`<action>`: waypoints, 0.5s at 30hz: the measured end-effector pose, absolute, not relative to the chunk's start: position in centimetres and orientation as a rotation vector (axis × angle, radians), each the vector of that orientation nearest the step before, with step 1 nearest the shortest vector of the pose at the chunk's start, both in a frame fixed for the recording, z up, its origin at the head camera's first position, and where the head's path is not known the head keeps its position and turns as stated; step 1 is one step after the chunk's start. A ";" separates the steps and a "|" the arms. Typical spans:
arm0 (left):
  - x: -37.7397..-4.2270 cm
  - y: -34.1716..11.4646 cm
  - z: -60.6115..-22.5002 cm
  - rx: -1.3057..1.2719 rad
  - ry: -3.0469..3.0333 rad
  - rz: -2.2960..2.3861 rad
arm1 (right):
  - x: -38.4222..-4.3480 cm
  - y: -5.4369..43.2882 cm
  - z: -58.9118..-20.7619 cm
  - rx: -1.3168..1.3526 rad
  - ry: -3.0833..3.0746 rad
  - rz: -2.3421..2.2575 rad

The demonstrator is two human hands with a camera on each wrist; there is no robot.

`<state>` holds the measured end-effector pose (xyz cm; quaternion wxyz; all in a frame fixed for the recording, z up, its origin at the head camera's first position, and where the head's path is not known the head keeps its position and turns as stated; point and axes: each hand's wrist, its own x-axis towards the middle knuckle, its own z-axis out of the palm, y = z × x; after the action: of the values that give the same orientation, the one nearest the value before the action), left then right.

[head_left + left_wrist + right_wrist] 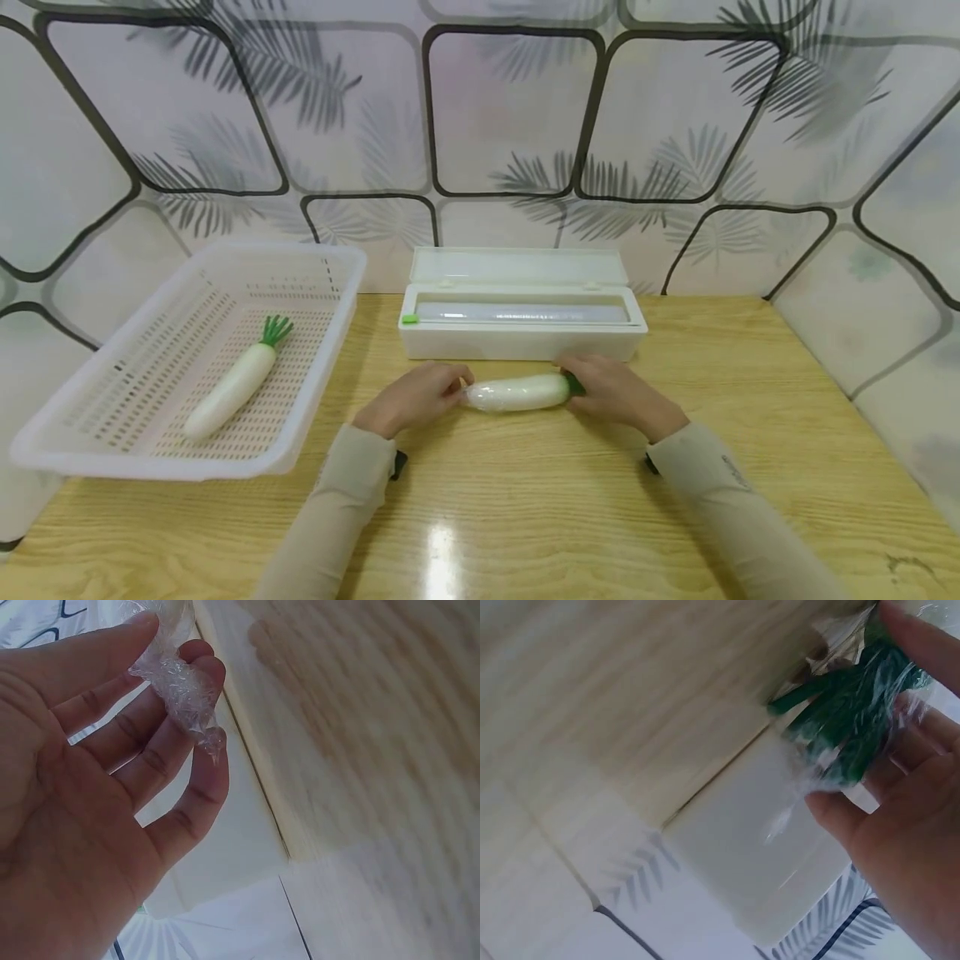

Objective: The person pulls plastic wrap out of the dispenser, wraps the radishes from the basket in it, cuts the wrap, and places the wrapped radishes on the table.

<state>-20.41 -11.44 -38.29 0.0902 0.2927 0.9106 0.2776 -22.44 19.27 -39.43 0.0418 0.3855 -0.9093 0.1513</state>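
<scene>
- The left hand (418,398) holds a twisted end of clear film (182,694) between thumb and fingers; if its grip loosens, this twist may spring back.
- The right hand (617,392) holds the film around the green leaves (855,712); pulling too strongly could tear the film or bend the leaves.
- Between both hands, the wrapped white radish (519,393) lies level above the table (480,517); uneven pulling may let it roll.
- Just behind is the white film box (522,343), its lid (517,266) raised; a careless right-hand knuckle could push it.
- Farther left, another radish (231,392) lies unwrapped in the basket (168,467), probably safe from these movements.
</scene>
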 end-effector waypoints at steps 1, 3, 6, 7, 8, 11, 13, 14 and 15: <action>-20.4 -11.4 -38.3 0.871 2.707 0.828 | -22.4 19.1 -39.4 1.191 -2.774 0.452; -20.4 -11.3 -38.3 0.872 2.704 0.835 | -22.4 19.0 -39.3 1.194 -2.772 0.430; -20.4 -11.3 -38.3 0.868 2.702 0.846 | -22.3 18.9 -39.3 1.193 -2.772 0.386; -20.4 -11.3 -38.3 0.869 2.701 0.851 | -22.2 18.9 -39.3 1.196 -2.773 0.377; -20.5 -11.3 -38.2 0.868 2.702 0.853 | -22.2 18.9 -39.3 1.193 -2.776 0.373; -20.5 -11.3 -38.2 0.865 2.698 0.867 | -22.1 19.0 -39.3 1.184 -2.772 0.384; -20.5 -11.3 -38.2 0.844 2.687 0.883 | -22.1 19.2 -39.2 1.177 -2.769 0.404; -20.5 -11.3 -38.1 0.834 2.684 0.892 | -22.0 19.4 -39.2 1.169 -2.768 0.414; -20.5 -11.2 -38.0 0.826 2.679 0.902 | -21.9 19.5 -39.0 1.161 -2.768 0.417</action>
<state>-20.46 -11.23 -38.05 0.0982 0.2792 0.9053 0.3048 -21.92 19.54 -39.04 0.0556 0.3827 -0.9119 0.1374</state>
